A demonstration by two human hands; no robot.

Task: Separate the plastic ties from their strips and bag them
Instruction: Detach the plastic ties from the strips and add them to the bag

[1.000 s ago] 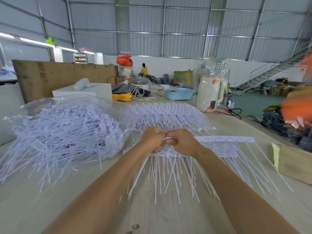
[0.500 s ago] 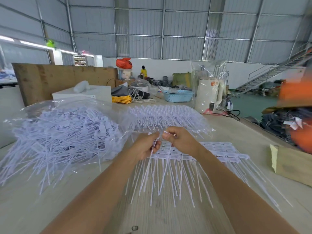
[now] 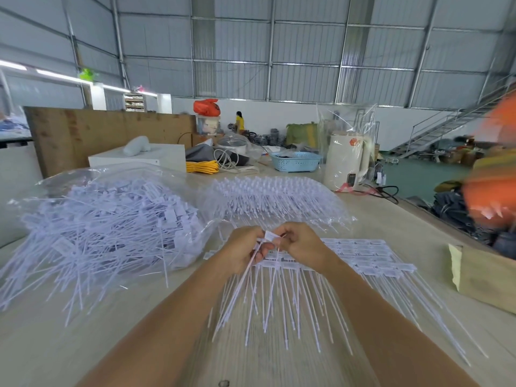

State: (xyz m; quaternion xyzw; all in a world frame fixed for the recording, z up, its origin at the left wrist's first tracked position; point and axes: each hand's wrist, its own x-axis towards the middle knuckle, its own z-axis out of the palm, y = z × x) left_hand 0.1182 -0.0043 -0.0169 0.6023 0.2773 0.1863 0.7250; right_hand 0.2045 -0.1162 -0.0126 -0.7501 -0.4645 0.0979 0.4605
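Observation:
White plastic ties joined in strips (image 3: 363, 255) lie on the pale table (image 3: 139, 331) in front of me, tails fanned toward me. My left hand (image 3: 244, 251) and my right hand (image 3: 303, 247) meet above the strips' left end. Both pinch white ties (image 3: 269, 237) by their tag ends, and their tails hang down toward me. To the left lies a clear plastic bag (image 3: 111, 219) full of loose ties, several spilling out of its mouth. A second clear bag (image 3: 279, 199) holding ties in strips sits behind my hands.
A brown cardboard piece (image 3: 485, 280) lies at the table's right edge. At the back stand a white box (image 3: 139, 159), yellow cable (image 3: 202, 166), a blue basket (image 3: 296, 160) and a wrapped white kettle (image 3: 346, 160). A blurred orange shape (image 3: 491, 174), seemingly a person, is at the right.
My hands have lifted off the strips and parted slightly, now holding ties raised by their tags. The strips lie flatter on the table. The orange shape at the right shifted.

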